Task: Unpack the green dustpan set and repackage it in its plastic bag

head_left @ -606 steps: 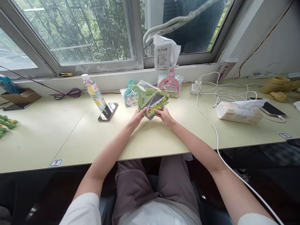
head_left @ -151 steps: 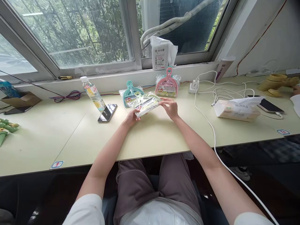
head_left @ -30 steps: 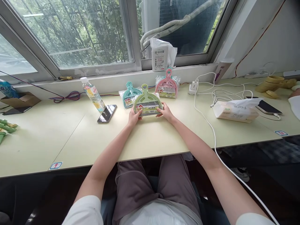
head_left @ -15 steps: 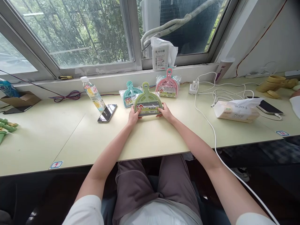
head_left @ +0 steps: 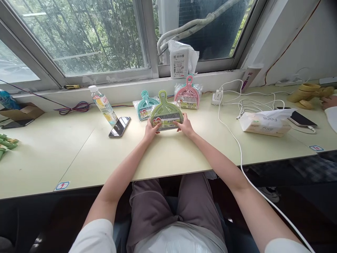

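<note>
A green dustpan and brush set [head_left: 166, 111] in clear wrap stands upright, handle up, between my two hands. My left hand [head_left: 152, 129] grips its lower left corner, thumb on the front label. On the lower right corner, my right hand [head_left: 185, 125] holds it the same way, with the thumb across the front. Behind it to the left is a wrapped teal dustpan set [head_left: 144, 105], partly covered by the green one. A wrapped pink dustpan set [head_left: 188, 96] leans at the back right.
Left of the sets are a tilted drink bottle [head_left: 103, 104] and a phone [head_left: 120, 127]. A charger [head_left: 217, 97] with white cables, a tissue pack [head_left: 265, 123] and another phone [head_left: 301, 118] are on the right. Another person's hand [head_left: 329, 102] shows at the right edge.
My thumbs have moved slightly inward on the green set's front. At the far right, the other person's hand has come into view near the yellow objects.
</note>
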`<state>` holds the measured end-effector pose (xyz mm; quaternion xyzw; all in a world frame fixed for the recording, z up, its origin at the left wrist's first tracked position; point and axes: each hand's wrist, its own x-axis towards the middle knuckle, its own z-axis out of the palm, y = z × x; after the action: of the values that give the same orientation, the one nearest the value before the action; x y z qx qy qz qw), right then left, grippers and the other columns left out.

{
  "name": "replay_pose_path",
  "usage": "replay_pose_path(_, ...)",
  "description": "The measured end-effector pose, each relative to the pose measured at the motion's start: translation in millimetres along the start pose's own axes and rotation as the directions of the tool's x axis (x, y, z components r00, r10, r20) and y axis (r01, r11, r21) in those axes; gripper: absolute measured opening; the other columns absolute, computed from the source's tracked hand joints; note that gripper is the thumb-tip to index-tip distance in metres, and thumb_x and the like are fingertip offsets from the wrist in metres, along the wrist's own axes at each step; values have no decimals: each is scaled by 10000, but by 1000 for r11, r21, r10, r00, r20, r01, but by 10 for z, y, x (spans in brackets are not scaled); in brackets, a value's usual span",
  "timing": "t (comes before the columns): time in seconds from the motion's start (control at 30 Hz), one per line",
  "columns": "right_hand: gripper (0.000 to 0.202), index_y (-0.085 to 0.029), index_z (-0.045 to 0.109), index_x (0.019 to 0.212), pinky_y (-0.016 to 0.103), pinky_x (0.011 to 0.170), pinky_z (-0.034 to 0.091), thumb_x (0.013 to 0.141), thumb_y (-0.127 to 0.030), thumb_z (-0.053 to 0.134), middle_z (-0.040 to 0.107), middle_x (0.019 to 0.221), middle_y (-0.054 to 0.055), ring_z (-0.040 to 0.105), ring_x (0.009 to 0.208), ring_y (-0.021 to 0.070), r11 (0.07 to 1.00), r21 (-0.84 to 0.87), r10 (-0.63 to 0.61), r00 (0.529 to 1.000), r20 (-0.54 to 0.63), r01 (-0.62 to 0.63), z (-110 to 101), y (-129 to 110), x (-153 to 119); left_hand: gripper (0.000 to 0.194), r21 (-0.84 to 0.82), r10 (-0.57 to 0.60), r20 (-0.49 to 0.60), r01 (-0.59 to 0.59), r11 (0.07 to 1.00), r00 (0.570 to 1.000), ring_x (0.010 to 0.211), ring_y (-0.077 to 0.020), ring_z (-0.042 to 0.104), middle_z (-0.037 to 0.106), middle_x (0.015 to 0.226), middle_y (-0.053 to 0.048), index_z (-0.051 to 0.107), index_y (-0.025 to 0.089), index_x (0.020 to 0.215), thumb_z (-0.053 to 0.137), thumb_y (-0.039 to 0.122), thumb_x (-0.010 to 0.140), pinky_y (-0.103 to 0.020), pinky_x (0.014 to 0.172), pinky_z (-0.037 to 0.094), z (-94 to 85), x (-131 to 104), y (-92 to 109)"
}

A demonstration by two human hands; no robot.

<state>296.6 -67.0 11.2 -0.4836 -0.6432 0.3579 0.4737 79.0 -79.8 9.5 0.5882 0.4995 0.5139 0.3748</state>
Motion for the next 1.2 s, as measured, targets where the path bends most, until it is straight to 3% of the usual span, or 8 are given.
replay_pose_path(0.3,489,-250,376,1159,287,432,590,828,-530,602,644,1093,63,576,437,81,995,91,38,999,30,-41,16,28,27,456,-73,-42,-35,39,997,998,866,-199,644,607,1111,-87,497,203,1114,630,506,800,-223,448,560,-15,48,-32)
replay_pose_path(0.47,346,-249,378,1131,270,390,560,883,-441,524,639,1074,57,571,407,77,989,125,75,996,41,-79,36,72,51,461,-103,-77,-34,73,992,996,946,-227,646,608,1179,-102,523,198,1160,660,446,796,-250,504,579,-34,37,6)
replay_pose_path(0.63,324,-254,372,1156,264,411,563,899,-408,495,637,1093,57,572,414,74,988,120,96,994,45,-101,44,91,61,400,-118,-114,-3,113,987,993,1079,-247,613,624,1194,-100,556,197,1147,648,403,817,-256,619,587,-52,55,1)
replay_pose_path(0.9,350,-255,372,1168,274,455,561,897,-435,502,648,1000,35,564,449,86,976,160,140,989,55,-147,33,111,92,377,-148,-137,32,140,979,990,1096,-243,612,667,1150,-98,589,174,1104,609,451,849,-292,725,590,-69,76,8)
replay_pose_path(1.2,348,-257,375,1119,266,438,548,873,-465,508,621,944,12,547,470,87,971,189,137,989,53,-145,42,170,125,341,-165,-164,31,167,972,986,1093,-256,616,672,1152,-97,609,174,1087,641,355,800,-317,730,595,-78,86,26)
